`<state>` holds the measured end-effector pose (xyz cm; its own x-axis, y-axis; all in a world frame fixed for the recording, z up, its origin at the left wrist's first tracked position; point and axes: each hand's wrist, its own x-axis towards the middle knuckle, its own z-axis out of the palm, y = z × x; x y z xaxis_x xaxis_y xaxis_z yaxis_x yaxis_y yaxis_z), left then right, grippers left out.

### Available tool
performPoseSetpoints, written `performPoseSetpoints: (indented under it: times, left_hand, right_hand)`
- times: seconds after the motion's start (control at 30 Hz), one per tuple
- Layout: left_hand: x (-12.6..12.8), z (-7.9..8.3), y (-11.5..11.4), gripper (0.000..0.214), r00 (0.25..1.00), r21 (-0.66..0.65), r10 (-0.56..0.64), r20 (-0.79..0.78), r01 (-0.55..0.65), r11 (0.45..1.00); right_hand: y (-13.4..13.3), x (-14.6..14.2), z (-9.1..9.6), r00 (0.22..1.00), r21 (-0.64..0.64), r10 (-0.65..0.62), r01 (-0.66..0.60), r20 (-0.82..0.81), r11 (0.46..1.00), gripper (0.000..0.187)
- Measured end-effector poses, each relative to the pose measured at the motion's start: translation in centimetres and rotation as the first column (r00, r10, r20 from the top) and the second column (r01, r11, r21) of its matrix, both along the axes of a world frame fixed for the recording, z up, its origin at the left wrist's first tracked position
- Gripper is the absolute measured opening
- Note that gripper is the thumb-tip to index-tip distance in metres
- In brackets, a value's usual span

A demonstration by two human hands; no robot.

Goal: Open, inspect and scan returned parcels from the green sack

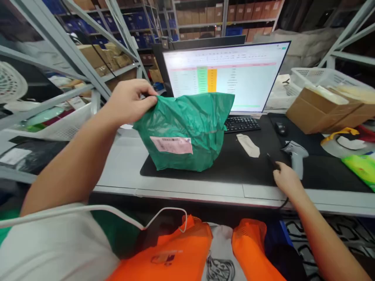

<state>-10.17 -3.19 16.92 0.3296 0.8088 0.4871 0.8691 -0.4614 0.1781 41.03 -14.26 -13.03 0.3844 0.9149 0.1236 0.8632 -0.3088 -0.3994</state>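
Observation:
My left hand pinches the upper left corner of a green plastic mailing bag and holds it upright over the desk. A pinkish label with a barcode is stuck on the bag's front. At the right, my right hand is closed around a slim black tool, its thin end pointing away and to the left. Whether it is a pen or a cutter I cannot tell. Just beyond that hand lies a grey-white barcode scanner. A flat beige piece rests on the black desk mat.
A monitor with a spreadsheet stands behind the bag, a keyboard below it. Farther right are a mouse, cardboard boxes, a tape roll and a white basket. Metal shelving rises at the left.

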Motion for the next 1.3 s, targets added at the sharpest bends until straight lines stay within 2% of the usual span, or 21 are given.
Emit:
performPoseSetpoints:
  times: [0.07,0.13,0.2,0.23,0.3,0.37,0.43,0.47,0.53,0.67,0.77,0.83,0.93,1.0,1.07,1.13,1.23,1.3]
  left_hand:
    - [0.6,0.4,0.7,0.027,0.989,-0.083,0.091,0.113,-0.082,0.993]
    - [1.3,0.6,1.0,0.025,0.983,-0.154,0.097,0.156,-0.073,0.985]
    - [2.2,0.5,1.0,0.022,0.992,-0.196,0.016,0.122,0.008,0.981]
    - [2.7,0.3,1.0,0.021,0.994,-0.216,-0.026,0.109,0.050,0.975]
    - [3.5,-0.2,0.8,0.022,0.989,-0.235,-0.076,0.125,0.104,0.966]
    - [4.1,-0.7,0.4,0.024,0.982,-0.208,-0.101,0.159,0.133,0.969]
    - [4.3,-1.1,-0.1,0.024,0.977,-0.127,-0.131,0.168,0.153,0.980]
    - [4.3,-1.2,-0.4,0.023,0.975,-0.074,-0.152,0.162,0.166,0.983]
    - [4.2,-1.5,-1.2,0.021,0.968,0.036,-0.214,0.135,0.211,0.977]
    - [4.1,-2.1,-2.7,0.020,0.935,0.167,-0.350,0.063,0.336,0.927]
    - [4.1,-2.7,-3.5,0.019,0.920,0.223,-0.391,0.040,0.373,0.901]
    - [3.9,-3.1,-3.9,0.018,0.915,0.242,-0.402,0.034,0.383,0.892]
    - [3.1,-3.2,-4.2,0.019,0.925,0.253,-0.377,0.053,0.352,0.901]
    - [2.3,-3.0,-4.1,0.021,0.945,0.219,-0.319,0.066,0.298,0.929]
    - [1.9,-2.7,-3.8,0.022,0.970,0.146,-0.231,0.070,0.219,0.965]
    - [1.9,-2.4,-3.4,0.025,0.988,0.065,-0.146,0.054,0.143,0.988]
    - [2.8,-2.0,-3.0,0.034,0.994,-0.024,-0.107,-0.020,0.107,0.994]
    - [3.7,-1.7,-3.1,0.038,0.989,-0.052,-0.109,-0.101,0.104,0.993]
  right_hand:
    - [0.1,0.6,1.0,0.964,0.060,-0.029,0.046,-0.263,0.997,0.043]
    - [0.0,0.2,3.2,0.854,0.140,0.024,0.058,-0.520,0.988,0.049]
    - [-0.5,-1.6,6.4,0.767,0.254,0.158,0.007,-0.622,0.967,0.059]
    - [-0.8,-3.1,8.3,0.764,0.318,0.234,-0.040,-0.602,0.947,0.060]
    - [-1.2,-6.6,12.2,0.813,0.440,0.378,-0.171,-0.443,0.882,0.050]
    - [-1.3,-10.6,15.8,0.843,0.531,0.511,-0.360,-0.167,0.767,0.041]
    - [-0.9,-14.0,18.7,0.810,0.547,0.579,-0.529,0.096,0.649,0.037]
    - [-0.6,-15.4,19.8,0.787,0.532,0.584,-0.587,0.199,0.610,0.037]
    - [0.0,-17.6,21.4,0.757,0.493,0.560,-0.648,0.337,0.581,0.038]
    - [0.5,-20.5,23.0,0.724,0.412,0.524,-0.688,0.449,0.597,0.038]
    - [0.7,-21.2,23.7,0.711,0.347,0.531,-0.696,0.461,0.629,0.038]
    - [1.3,-19.9,24.2,0.748,0.327,0.476,-0.643,0.463,0.693,0.038]
    - [2.7,-14.1,24.5,0.867,0.377,0.245,-0.422,0.435,0.824,0.037]
    - [3.6,-8.9,23.7,0.925,0.408,0.075,-0.237,0.373,0.882,0.042]
    - [4.3,-4.5,21.6,0.958,0.344,0.014,-0.117,0.286,0.932,0.052]
    - [4.8,-2.1,18.3,0.972,0.227,0.022,-0.076,0.234,0.971,0.048]
    - [5.6,-2.4,12.6,0.976,0.017,0.068,-0.073,0.208,0.997,0.040]
    - [5.8,-4.2,10.0,0.973,-0.068,0.129,-0.117,0.192,0.991,0.041]
